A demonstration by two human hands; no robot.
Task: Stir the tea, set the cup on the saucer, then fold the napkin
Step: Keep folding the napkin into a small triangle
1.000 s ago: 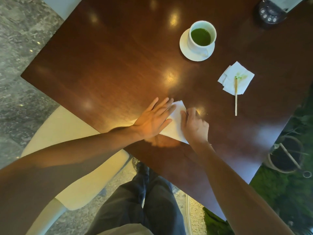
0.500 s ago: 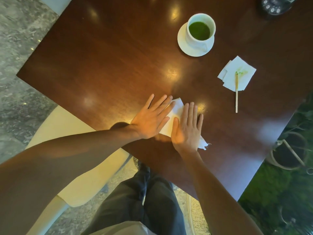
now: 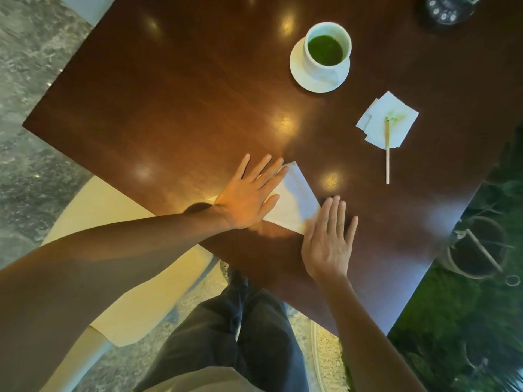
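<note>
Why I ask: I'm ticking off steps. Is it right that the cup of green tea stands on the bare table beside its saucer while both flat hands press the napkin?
Not quite. The head view shows the cup of green tea standing on its saucer, not beside it. The left hand and right hand do press flat on the napkin.

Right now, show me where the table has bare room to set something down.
Most bare wood lies on the table left of the saucer and beyond the left hand. A smaller patch sits between the napkin and the stirrer. It is crowded on the right, around the stained napkin.
</note>
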